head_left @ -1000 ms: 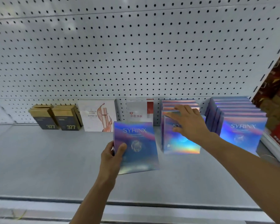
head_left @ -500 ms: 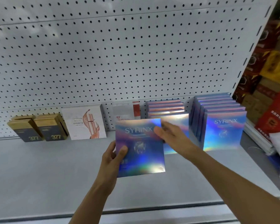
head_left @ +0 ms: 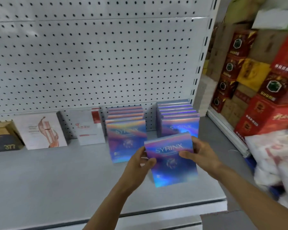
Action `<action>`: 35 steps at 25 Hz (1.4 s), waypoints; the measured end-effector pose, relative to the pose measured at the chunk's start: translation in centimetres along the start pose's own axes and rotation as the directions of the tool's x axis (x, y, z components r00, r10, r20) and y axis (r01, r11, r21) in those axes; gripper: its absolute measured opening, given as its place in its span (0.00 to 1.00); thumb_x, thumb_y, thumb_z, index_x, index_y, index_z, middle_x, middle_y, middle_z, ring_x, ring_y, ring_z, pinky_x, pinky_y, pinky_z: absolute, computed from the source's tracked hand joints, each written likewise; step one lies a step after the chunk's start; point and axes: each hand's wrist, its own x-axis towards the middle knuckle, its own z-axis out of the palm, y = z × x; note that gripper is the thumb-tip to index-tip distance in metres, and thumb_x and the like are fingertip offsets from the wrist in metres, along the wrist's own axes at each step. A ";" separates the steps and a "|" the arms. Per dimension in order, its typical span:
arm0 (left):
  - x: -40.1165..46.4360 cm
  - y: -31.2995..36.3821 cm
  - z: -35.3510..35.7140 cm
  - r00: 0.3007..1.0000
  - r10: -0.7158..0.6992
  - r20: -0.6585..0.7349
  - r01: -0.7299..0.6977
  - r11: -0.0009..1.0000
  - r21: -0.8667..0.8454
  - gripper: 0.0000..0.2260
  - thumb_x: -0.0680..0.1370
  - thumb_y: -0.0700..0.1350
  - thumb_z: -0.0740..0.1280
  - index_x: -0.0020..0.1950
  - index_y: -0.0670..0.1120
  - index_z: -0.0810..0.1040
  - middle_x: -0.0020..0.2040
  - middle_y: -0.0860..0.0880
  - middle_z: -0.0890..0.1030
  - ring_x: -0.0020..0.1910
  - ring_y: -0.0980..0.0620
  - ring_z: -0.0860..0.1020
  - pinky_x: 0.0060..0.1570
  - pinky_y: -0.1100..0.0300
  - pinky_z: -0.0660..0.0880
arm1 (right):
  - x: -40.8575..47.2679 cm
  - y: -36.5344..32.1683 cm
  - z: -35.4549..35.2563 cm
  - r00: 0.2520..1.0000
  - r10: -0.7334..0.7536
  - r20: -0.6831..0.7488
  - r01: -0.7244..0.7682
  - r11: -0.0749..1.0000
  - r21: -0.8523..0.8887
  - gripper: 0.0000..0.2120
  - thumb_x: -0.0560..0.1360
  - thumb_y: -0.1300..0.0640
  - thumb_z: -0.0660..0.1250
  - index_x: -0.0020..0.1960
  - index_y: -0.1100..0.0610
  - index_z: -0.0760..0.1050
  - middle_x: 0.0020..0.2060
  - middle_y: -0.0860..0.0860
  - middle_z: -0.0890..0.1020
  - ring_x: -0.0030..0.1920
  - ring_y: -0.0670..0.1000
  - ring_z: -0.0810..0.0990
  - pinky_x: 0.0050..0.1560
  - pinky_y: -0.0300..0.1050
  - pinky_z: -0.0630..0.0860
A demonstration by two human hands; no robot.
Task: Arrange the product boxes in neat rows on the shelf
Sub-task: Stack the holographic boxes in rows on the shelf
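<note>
We noted dark gold-edged carton point(head_left: 6, 140), white illustrated carton point(head_left: 42, 131) and white red-tabbed carton point(head_left: 90, 128) at grey metal shelf point(head_left: 48, 176) rear. Left row of holographic blue-purple boxes point(head_left: 125, 130) stood unattended; right hand had left it a second earlier. Left hand point(head_left: 136, 165) and right hand point(head_left: 201, 155) both clamped on loose holographic SYRINX box point(head_left: 171, 161), now before right row point(head_left: 179, 118). We judged placement there imminent.

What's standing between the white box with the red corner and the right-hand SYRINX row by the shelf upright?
In the head view, the other SYRINX row stands between the white box with the red corner and the right-hand SYRINX row; bare shelf separates them.
</note>
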 end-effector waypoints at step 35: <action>-7.0 -0.7 -2.2 0.922 0.231 -0.312 0.115 0.604 0.788 0.28 0.77 0.63 0.55 0.73 0.50 0.64 0.69 0.49 0.74 0.66 0.48 0.74 0.63 0.52 0.73 | -3.5 -2.2 9.9 0.877 -0.452 0.160 0.407 0.527 -0.746 0.24 0.68 0.51 0.75 0.61 0.54 0.74 0.59 0.54 0.80 0.55 0.58 0.81 0.51 0.52 0.79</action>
